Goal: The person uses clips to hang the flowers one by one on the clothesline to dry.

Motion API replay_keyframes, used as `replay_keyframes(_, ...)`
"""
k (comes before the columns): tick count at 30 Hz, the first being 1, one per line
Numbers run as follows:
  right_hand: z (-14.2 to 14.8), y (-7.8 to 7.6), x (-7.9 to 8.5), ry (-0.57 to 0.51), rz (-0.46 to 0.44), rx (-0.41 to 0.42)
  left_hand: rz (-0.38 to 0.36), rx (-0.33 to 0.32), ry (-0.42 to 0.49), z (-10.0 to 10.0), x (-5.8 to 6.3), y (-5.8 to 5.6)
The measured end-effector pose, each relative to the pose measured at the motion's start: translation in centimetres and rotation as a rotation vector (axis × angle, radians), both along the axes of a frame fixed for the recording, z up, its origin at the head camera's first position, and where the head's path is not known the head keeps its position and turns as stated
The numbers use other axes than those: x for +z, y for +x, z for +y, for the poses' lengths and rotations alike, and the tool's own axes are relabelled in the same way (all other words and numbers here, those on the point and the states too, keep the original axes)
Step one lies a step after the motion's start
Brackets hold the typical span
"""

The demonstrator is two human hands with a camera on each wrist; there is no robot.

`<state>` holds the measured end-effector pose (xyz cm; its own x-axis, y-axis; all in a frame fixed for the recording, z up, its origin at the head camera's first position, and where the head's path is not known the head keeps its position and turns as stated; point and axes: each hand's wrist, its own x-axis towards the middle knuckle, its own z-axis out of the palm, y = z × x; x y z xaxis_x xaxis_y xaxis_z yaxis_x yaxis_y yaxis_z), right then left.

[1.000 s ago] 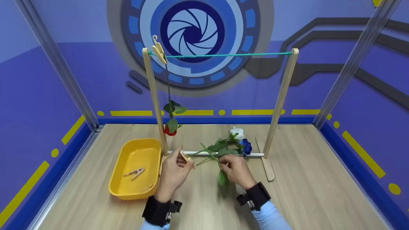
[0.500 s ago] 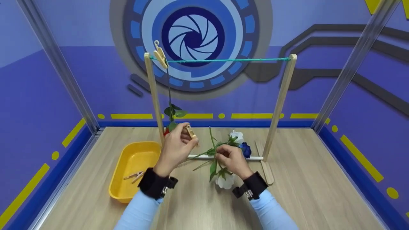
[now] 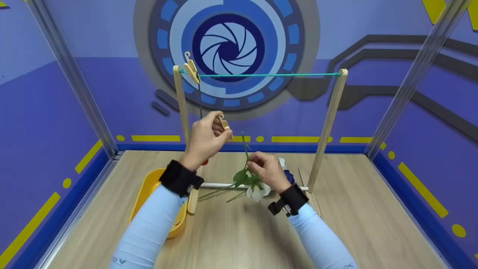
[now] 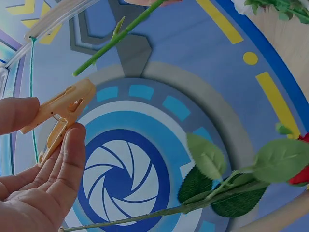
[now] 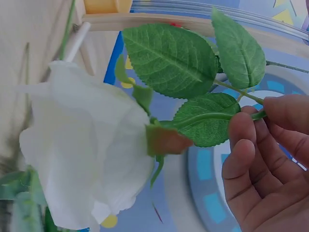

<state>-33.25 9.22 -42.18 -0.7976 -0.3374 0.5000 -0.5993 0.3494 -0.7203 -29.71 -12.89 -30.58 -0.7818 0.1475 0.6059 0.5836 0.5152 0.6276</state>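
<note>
Rose [image 3: 257, 192], white and fabric-like, hangs bloom-down at lower centre, its green stem [image 5: 207, 116] pinched in my right hand [image 3: 267, 170]; I judge it light, crushable, best held by that stem. My left hand [image 3: 207, 137] pinches a tan, hooked clothespin [image 4: 60, 104].
</note>
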Motion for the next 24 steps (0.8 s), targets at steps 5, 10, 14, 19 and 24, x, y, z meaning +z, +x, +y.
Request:
replay_keyframes(5, -0.8, -0.7, 1.7, -0.022, 0.030, 0.000, 0.018, 0.029, 0.035, -0.1, 2.3, -1.1)
replay_keyframes(10, -1.5, -1.5, 3.4, -0.042, 0.086, 0.015, 0.039, 0.044, 0.031, -0.1, 4.6, -2.1)
replay_keyframes(14, -2.0, -2.0, 4.8, -0.051, 0.113, 0.021, 0.066, 0.046, 0.004, -0.3, 6.1, -2.6)
replay_keyframes(19, -2.7, -2.7, 6.2, -0.038, 0.137, 0.013, 0.075, 0.075, 0.030, -0.5, 7.8, -3.3)
replay_keyframes(24, -3.7, -3.2, 7.6, -0.039, 0.154, 0.016, 0.074, 0.132, 0.079, -0.5, 9.2, -4.0)
